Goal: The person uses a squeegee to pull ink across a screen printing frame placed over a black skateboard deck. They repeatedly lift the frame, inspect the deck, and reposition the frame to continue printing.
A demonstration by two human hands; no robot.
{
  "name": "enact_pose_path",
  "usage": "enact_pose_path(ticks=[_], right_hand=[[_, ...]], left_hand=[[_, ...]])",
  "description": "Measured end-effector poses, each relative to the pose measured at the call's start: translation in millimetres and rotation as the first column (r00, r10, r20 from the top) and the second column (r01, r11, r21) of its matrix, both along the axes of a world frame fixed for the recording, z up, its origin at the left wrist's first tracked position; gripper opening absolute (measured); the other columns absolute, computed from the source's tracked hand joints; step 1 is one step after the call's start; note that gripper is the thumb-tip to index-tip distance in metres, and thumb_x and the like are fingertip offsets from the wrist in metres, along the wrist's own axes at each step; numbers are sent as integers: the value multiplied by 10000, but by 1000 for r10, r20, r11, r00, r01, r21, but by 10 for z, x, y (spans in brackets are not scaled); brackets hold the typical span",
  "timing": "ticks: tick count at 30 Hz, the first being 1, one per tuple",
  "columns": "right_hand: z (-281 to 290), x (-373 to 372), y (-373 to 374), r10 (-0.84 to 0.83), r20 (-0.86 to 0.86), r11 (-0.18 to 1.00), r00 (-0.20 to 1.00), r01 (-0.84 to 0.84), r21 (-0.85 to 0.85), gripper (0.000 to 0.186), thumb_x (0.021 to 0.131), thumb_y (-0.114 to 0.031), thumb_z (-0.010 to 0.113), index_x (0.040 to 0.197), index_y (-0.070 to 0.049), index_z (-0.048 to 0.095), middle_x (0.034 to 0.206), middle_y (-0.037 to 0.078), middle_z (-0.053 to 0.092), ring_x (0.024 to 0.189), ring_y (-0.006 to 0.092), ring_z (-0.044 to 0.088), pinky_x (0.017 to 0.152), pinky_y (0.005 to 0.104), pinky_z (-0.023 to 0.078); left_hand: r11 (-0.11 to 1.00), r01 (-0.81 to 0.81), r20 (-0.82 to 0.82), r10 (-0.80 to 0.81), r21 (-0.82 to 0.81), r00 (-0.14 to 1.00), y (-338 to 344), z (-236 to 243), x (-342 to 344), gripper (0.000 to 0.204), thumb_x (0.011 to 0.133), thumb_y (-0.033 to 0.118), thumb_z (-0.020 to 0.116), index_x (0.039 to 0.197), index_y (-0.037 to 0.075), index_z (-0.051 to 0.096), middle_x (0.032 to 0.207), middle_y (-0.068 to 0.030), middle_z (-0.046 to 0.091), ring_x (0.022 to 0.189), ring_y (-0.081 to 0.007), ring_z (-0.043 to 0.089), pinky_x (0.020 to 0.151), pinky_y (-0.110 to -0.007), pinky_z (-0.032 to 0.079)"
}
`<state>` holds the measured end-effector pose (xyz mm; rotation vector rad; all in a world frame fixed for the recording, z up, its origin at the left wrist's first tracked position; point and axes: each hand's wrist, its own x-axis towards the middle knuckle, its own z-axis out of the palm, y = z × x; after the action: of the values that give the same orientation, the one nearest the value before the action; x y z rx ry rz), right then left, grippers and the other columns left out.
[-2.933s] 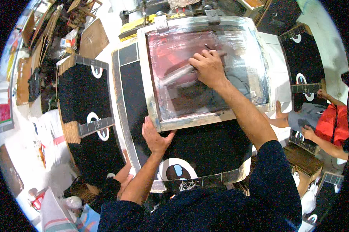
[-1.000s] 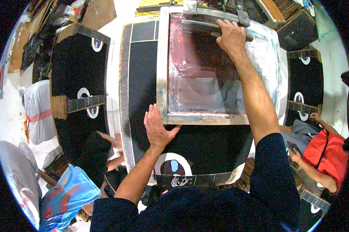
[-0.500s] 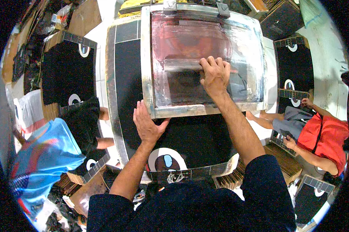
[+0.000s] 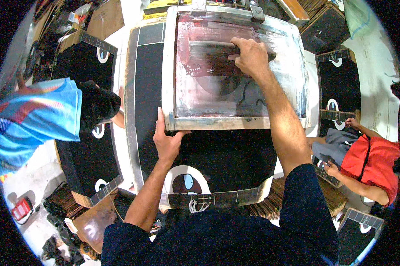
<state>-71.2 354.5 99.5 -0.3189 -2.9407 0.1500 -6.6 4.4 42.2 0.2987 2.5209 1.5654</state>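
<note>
A screen printing frame (image 4: 217, 123) lies over a black panel on the table before me, its mesh smeared with dark red ink. My right hand (image 4: 251, 56) grips a long squeegee (image 4: 211, 47) on the far half of the mesh, fingers curled over its top. At the frame's near left corner is my left hand (image 4: 165, 142), index finger along the side rail and thumb against the near edge; its other fingers are partly hidden. On the near part of the black panel (image 4: 240, 162) shows a printed eye shape (image 4: 188, 181) in white, brown and light blue.
Metal clamps (image 4: 257, 13) sit at the frame's far edge. A person in blue (image 4: 40, 122) bends at the left beside black printed panels (image 4: 89, 166). Another in red (image 4: 370, 164) sits at the right near similar panels (image 4: 339, 82). Cardboard stacks (image 4: 265, 205) stand below the table's near edge.
My right hand has pushed the squeegee farther away across the mesh. My left hand stays at the frame's corner, its index finger now straight along the rail. The person in blue has moved toward the far side.
</note>
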Motion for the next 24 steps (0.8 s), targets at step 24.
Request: enact_pose_path(ticks=[24], right_hand=[[-317,-121,40,76,-118,996,990,-69,59,365,693,-177,858,1006,-168,670,1005,48,695,1012,305,644,826,484,478]], left_hand=[[996,-13,-19,11,-89,1000,10,-45,-32,1111,667,48,935,1597,-8,329,1424,-191,614,1224,-215,627,1036,-353,520]])
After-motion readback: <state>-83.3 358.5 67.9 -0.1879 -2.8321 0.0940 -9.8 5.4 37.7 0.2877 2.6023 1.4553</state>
